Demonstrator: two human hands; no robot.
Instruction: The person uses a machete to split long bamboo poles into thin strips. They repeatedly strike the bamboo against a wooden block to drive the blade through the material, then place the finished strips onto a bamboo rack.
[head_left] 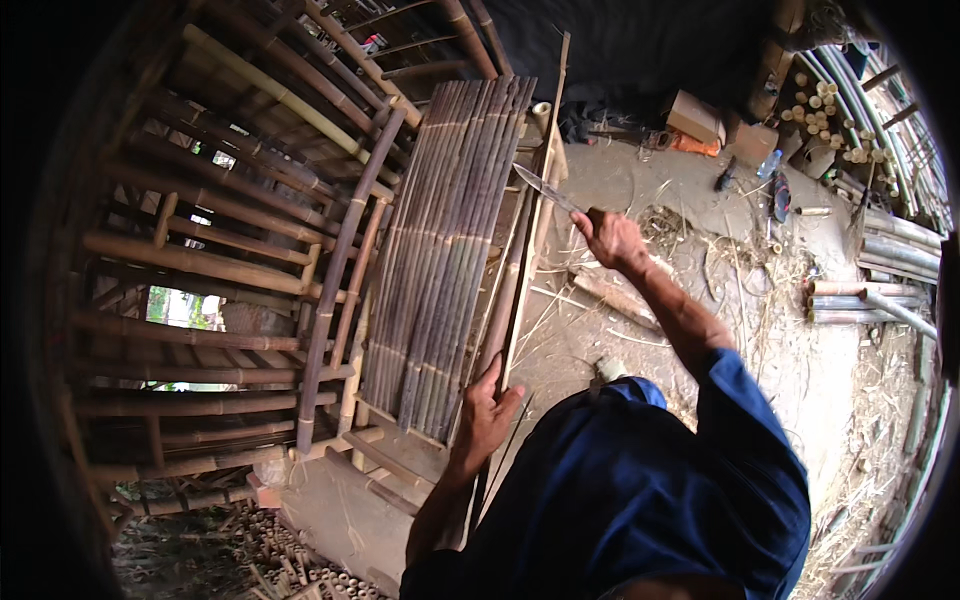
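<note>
My left hand grips the near end of a long thin bamboo pole that runs away from me beside a panel of dark bamboo slats. Farther out, my right hand is closed on the handle of a long knife. Its blade points left and up, with the tip over the pole and the right edge of the slat panel. Both forearms come out of blue sleeves.
A large bamboo frame structure fills the left side. Cut bamboo poles and tube ends lie at the right. Shavings, a plastic bottle and cardboard boxes litter the dirt floor. Short bamboo offcuts lie at the lower left.
</note>
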